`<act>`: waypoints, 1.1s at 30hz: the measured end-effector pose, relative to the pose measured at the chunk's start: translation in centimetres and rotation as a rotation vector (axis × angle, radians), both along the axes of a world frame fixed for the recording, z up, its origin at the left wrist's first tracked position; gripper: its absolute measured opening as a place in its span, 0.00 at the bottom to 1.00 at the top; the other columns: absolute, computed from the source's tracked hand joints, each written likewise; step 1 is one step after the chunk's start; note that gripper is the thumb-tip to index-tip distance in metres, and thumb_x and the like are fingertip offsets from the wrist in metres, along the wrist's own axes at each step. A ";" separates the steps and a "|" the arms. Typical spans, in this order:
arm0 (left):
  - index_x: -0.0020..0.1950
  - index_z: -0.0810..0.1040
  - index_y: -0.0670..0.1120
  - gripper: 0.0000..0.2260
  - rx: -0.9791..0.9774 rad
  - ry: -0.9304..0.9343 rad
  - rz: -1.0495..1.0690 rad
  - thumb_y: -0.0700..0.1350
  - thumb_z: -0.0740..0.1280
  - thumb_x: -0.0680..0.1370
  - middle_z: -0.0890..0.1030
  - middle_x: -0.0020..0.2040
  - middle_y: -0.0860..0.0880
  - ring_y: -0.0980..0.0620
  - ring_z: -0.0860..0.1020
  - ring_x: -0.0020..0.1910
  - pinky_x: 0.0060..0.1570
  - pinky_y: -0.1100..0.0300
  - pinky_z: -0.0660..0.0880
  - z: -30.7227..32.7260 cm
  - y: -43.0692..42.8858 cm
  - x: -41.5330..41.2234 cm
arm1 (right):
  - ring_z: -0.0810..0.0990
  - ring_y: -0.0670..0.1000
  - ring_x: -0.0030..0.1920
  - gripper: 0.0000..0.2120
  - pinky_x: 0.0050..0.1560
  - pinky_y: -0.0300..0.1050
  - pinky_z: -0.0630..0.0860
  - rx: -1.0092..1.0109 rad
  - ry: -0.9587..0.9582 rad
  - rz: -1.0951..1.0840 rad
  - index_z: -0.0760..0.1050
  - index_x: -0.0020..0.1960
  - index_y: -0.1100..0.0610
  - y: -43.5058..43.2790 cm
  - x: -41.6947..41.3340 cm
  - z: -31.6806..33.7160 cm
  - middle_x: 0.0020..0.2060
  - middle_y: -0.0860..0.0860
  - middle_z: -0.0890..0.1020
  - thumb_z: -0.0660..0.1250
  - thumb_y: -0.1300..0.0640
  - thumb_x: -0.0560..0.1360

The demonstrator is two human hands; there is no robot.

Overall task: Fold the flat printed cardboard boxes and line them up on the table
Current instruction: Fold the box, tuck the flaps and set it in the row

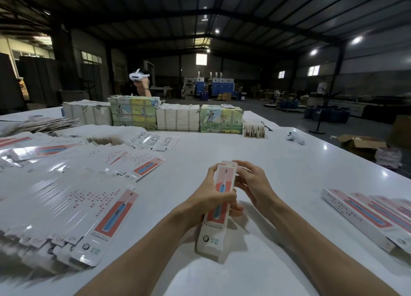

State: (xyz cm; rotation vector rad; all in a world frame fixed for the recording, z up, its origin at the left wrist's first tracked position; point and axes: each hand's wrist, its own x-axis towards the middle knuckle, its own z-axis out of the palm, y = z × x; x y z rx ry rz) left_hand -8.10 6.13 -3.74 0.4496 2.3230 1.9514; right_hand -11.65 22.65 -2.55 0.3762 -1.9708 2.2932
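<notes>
A long white box printed with a red panel and a blue toothbrush (216, 213) is held above the white table (278, 166), its far end tilted away from me. My left hand (213, 198) grips its middle from the left side. My right hand (251, 182) pinches the flap at its far end. Flat unfolded boxes (106, 220) lie fanned in overlapping piles at the left. Folded boxes (364, 218) lie side by side in a row at the right edge.
Wrapped bundles of printed cartons (178, 115) stand in a row at the table's far side. A white controller (294, 137) lies at the far right. A person wearing a white headset (140, 82) stands behind the bundles. An open carton (360, 142) sits on the floor.
</notes>
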 end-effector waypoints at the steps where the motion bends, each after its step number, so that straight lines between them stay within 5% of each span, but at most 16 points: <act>1: 0.74 0.58 0.63 0.40 -0.017 0.002 -0.002 0.53 0.77 0.68 0.79 0.59 0.46 0.47 0.86 0.49 0.42 0.62 0.82 0.1 0.0 0.2 | 0.88 0.56 0.48 0.10 0.45 0.43 0.83 0.023 0.015 0.004 0.80 0.63 0.60 0.2 0.0 -0.2 0.49 0.59 0.88 0.66 0.61 0.84; 8: 0.76 0.58 0.60 0.39 -0.059 -0.019 -0.022 0.53 0.78 0.72 0.79 0.58 0.47 0.46 0.85 0.49 0.46 0.60 0.83 0.3 -0.1 0.5 | 0.89 0.58 0.49 0.07 0.50 0.50 0.86 0.177 0.177 -0.105 0.82 0.56 0.59 0.5 0.0 -0.2 0.48 0.55 0.88 0.65 0.64 0.83; 14: 0.76 0.56 0.63 0.38 -0.071 -0.058 -0.074 0.48 0.77 0.75 0.80 0.57 0.44 0.47 0.88 0.43 0.41 0.60 0.83 0.5 -0.1 0.6 | 0.88 0.60 0.50 0.12 0.48 0.51 0.86 0.070 0.054 -0.030 0.83 0.51 0.62 0.8 0.2 0.7 0.47 0.58 0.87 0.68 0.54 0.83; 20: 0.73 0.55 0.65 0.39 -0.064 -0.065 -0.140 0.44 0.76 0.74 0.80 0.56 0.40 0.43 0.87 0.41 0.41 0.56 0.83 0.6 -0.3 0.6 | 0.89 0.59 0.49 0.08 0.43 0.50 0.85 -0.009 -0.107 -0.020 0.85 0.53 0.63 1.4 -0.3 1.1 0.47 0.58 0.88 0.74 0.59 0.79; 33: 0.72 0.52 0.73 0.44 -0.019 -0.053 -0.124 0.40 0.77 0.74 0.77 0.59 0.36 0.40 0.87 0.41 0.42 0.54 0.84 0.4 -0.2 0.6 | 0.88 0.57 0.49 0.05 0.44 0.50 0.84 0.011 -0.128 0.019 0.86 0.49 0.63 1.8 -0.1 1.4 0.48 0.60 0.88 0.74 0.61 0.79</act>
